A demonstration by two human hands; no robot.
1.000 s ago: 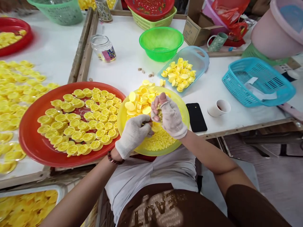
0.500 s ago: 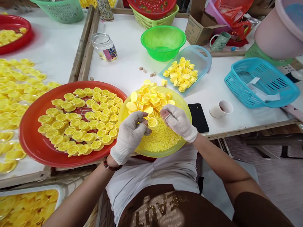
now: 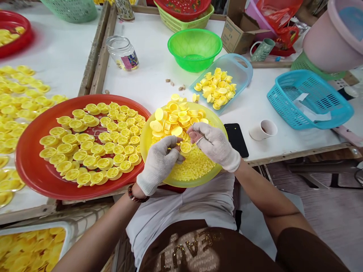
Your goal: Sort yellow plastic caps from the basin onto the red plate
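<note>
A round yellow plastic cup (image 3: 186,147) is pinched mouth-up by the white-gloved left hand (image 3: 161,160), likely so nothing spills; the grip of the curled white-gloved right hand (image 3: 217,146) cannot be told.

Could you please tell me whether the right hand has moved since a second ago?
Yes: the right hand has shifted rightward in the picture, toward the black phone, and now overlaps that phone's lower-left corner.
</note>
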